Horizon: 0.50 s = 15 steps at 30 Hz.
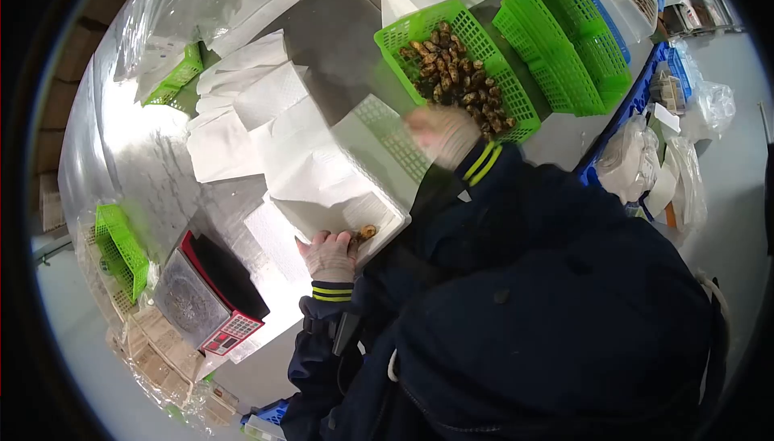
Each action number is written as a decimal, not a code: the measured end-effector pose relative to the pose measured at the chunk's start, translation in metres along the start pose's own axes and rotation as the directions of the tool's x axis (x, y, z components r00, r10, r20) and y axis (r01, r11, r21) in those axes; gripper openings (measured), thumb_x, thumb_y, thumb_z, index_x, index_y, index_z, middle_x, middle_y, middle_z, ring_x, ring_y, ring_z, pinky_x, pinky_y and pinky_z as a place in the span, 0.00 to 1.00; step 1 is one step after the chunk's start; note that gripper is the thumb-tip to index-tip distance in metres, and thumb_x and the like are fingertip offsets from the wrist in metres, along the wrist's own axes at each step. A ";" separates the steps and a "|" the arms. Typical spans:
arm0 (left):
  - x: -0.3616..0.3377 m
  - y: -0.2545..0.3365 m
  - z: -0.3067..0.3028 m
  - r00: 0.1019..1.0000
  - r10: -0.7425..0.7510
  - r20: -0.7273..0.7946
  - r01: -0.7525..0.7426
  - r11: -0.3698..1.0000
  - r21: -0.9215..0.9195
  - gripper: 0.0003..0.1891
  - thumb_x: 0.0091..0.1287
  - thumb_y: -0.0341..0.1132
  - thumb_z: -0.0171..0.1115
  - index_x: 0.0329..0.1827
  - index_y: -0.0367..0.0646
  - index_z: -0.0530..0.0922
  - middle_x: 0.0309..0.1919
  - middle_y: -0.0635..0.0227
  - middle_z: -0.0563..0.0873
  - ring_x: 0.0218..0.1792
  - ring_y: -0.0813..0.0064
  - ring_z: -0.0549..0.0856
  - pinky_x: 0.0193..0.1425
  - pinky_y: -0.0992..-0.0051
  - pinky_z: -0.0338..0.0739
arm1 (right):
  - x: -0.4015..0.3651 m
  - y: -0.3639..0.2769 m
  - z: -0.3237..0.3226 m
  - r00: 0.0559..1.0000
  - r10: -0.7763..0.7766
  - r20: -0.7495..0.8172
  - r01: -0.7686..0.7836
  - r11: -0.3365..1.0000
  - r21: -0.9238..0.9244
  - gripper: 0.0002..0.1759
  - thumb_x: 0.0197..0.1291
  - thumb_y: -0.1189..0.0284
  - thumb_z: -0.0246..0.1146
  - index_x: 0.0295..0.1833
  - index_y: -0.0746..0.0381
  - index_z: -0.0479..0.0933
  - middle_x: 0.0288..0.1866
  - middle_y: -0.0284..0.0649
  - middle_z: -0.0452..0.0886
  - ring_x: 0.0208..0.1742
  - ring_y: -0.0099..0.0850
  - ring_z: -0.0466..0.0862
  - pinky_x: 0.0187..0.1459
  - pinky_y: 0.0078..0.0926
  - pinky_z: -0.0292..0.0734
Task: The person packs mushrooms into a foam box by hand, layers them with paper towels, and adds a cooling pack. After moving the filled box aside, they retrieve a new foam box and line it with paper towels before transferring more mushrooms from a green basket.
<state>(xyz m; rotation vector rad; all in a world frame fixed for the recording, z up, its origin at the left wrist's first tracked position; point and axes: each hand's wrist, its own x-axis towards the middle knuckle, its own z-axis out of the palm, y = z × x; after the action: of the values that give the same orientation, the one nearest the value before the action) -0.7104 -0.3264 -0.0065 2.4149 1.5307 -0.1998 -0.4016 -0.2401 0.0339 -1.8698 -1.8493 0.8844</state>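
My left hand (328,259), in a thin pale glove, lies at the near end of a white container (395,214) lined with white paper. Its fingers are spread over the paper edge, with the innermost fingertip right at a brown lumpy piece (367,232). My right hand (443,132), also gloved, is smeared by motion between the container's perforated wall and a green basket (522,104). Many finger-sized, brown mottled pieces (448,66) lie heaped in that basket. The right fingers are too blurred to make out what they hold.
Folded white paper sheets (222,147) spread across the metal table (165,168). A red-framed scale (197,296) stands at the left, near a small green basket (121,247). Nested green baskets (556,58) stand at the right, with plastic bags (629,155) beyond them.
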 end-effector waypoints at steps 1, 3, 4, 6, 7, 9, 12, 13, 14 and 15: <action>-0.002 0.001 0.001 0.999 -0.011 -0.030 0.011 1.000 0.005 0.07 0.58 0.44 0.61 0.35 0.54 0.79 0.34 0.74 0.85 0.49 0.68 0.79 0.65 0.34 0.51 | 0.015 0.039 -0.013 0.980 0.130 -0.151 -0.123 0.991 0.056 0.15 0.59 0.63 0.57 0.49 0.55 0.80 0.46 0.47 0.82 0.48 0.43 0.81 0.51 0.36 0.75; -0.005 0.003 0.001 0.999 -0.036 -0.034 0.037 0.999 0.019 0.07 0.58 0.43 0.61 0.35 0.54 0.79 0.34 0.74 0.85 0.50 0.68 0.79 0.66 0.33 0.49 | 0.030 0.113 -0.036 0.928 0.333 -0.168 -0.346 0.936 -0.056 0.17 0.60 0.60 0.57 0.49 0.58 0.80 0.47 0.47 0.82 0.48 0.44 0.81 0.51 0.35 0.75; -0.005 0.004 0.002 0.997 -0.063 -0.035 0.064 0.997 0.036 0.07 0.58 0.43 0.61 0.36 0.55 0.79 0.34 0.74 0.84 0.50 0.68 0.79 0.67 0.32 0.46 | 0.042 0.137 -0.039 0.858 0.509 -0.072 -0.501 0.860 0.097 0.20 0.61 0.57 0.56 0.50 0.60 0.80 0.47 0.48 0.82 0.49 0.44 0.81 0.52 0.36 0.74; -0.006 0.009 -0.004 0.996 -0.081 -0.041 0.081 0.997 -0.002 0.07 0.57 0.41 0.63 0.36 0.55 0.78 0.35 0.74 0.84 0.50 0.68 0.79 0.68 0.31 0.42 | 0.049 0.129 -0.040 0.908 0.413 -0.077 -0.419 0.902 -0.105 0.25 0.60 0.53 0.58 0.55 0.60 0.77 0.52 0.49 0.81 0.53 0.45 0.79 0.55 0.37 0.73; -0.006 0.012 -0.007 0.995 -0.095 -0.020 0.095 0.995 -0.016 0.07 0.56 0.40 0.63 0.37 0.56 0.78 0.35 0.74 0.84 0.50 0.68 0.79 0.68 0.31 0.42 | 0.052 0.122 -0.030 0.897 0.425 -0.122 -0.440 0.885 -0.150 0.28 0.59 0.52 0.58 0.58 0.60 0.74 0.54 0.50 0.79 0.55 0.45 0.78 0.56 0.37 0.73; -0.003 0.015 -0.008 0.990 -0.138 0.037 0.139 0.990 -0.039 0.09 0.54 0.40 0.64 0.38 0.56 0.78 0.35 0.74 0.83 0.50 0.68 0.79 0.70 0.32 0.41 | 0.068 0.096 -0.015 0.837 0.532 -0.126 -0.547 0.819 -0.174 0.37 0.55 0.51 0.63 0.66 0.60 0.66 0.61 0.52 0.75 0.60 0.47 0.75 0.59 0.39 0.71; 0.005 0.014 -0.010 0.969 -0.202 0.141 0.198 0.979 0.042 0.11 0.52 0.40 0.66 0.39 0.57 0.78 0.35 0.74 0.83 0.49 0.68 0.79 0.70 0.34 0.43 | 0.077 0.099 -0.007 0.804 0.584 -0.108 -0.594 0.796 -0.120 0.35 0.56 0.54 0.64 0.65 0.60 0.67 0.61 0.51 0.75 0.58 0.45 0.77 0.58 0.37 0.72; 0.006 0.013 -0.010 0.968 -0.208 0.142 0.204 0.978 0.043 0.11 0.52 0.40 0.66 0.39 0.57 0.78 0.35 0.74 0.83 0.49 0.68 0.79 0.70 0.34 0.43 | 0.074 0.103 -0.011 0.832 0.552 -0.057 -0.555 0.829 -0.067 0.34 0.56 0.55 0.64 0.65 0.59 0.68 0.59 0.50 0.77 0.58 0.45 0.77 0.57 0.37 0.73; 0.007 0.013 -0.010 0.966 -0.213 0.146 0.208 0.977 0.051 0.11 0.51 0.41 0.66 0.37 0.58 0.79 0.36 0.74 0.83 0.48 0.68 0.80 0.69 0.34 0.44 | 0.068 0.108 -0.020 0.856 0.517 -0.011 -0.517 0.856 -0.015 0.32 0.56 0.56 0.65 0.64 0.58 0.69 0.57 0.49 0.78 0.57 0.44 0.78 0.56 0.37 0.74; 0.007 0.015 -0.009 0.965 -0.215 0.150 0.209 0.976 0.057 0.10 0.50 0.42 0.66 0.36 0.58 0.80 0.37 0.74 0.82 0.47 0.67 0.80 0.69 0.35 0.46 | 0.062 0.116 -0.017 0.943 0.312 -0.116 -0.320 0.945 -0.061 0.33 0.56 0.52 0.65 0.64 0.57 0.70 0.55 0.45 0.80 0.54 0.39 0.80 0.56 0.32 0.72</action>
<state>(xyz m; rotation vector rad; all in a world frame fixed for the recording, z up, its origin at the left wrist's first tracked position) -0.6942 -0.3235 0.0021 2.2022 1.7255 -0.4552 -0.3069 -0.1851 -0.0401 -2.2604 -1.5677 0.8024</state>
